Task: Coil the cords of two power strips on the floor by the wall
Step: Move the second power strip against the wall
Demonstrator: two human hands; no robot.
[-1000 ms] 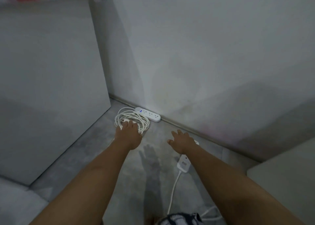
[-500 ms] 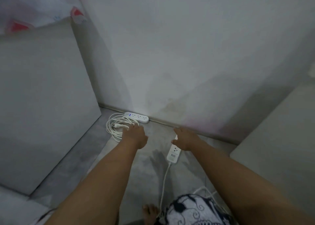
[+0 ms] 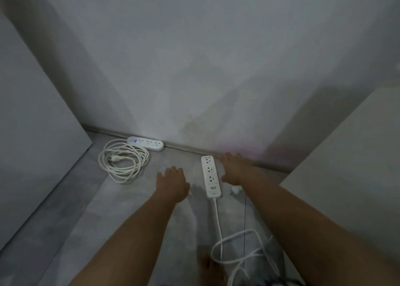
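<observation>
I am hovering my empty, open left hand (image 3: 173,182) at nine o'clock of the white plastic power strip (image 3: 210,176), right hand (image 3: 237,168) open at three; its limp, light white cord (image 3: 232,245) is trailing toward six, best gathered near the strip's base.

Place: a home room — a dim floor corner
Signs: plain painted wall (image 3: 194,58), grey floor (image 3: 65,210), skirting strip (image 3: 184,148), pale furniture panels (image 3: 32,123) — bare foot (image 3: 208,266)

Grey floor (image 3: 65,210) carries two power strips (image 3: 145,143), cords (image 3: 123,161).
</observation>
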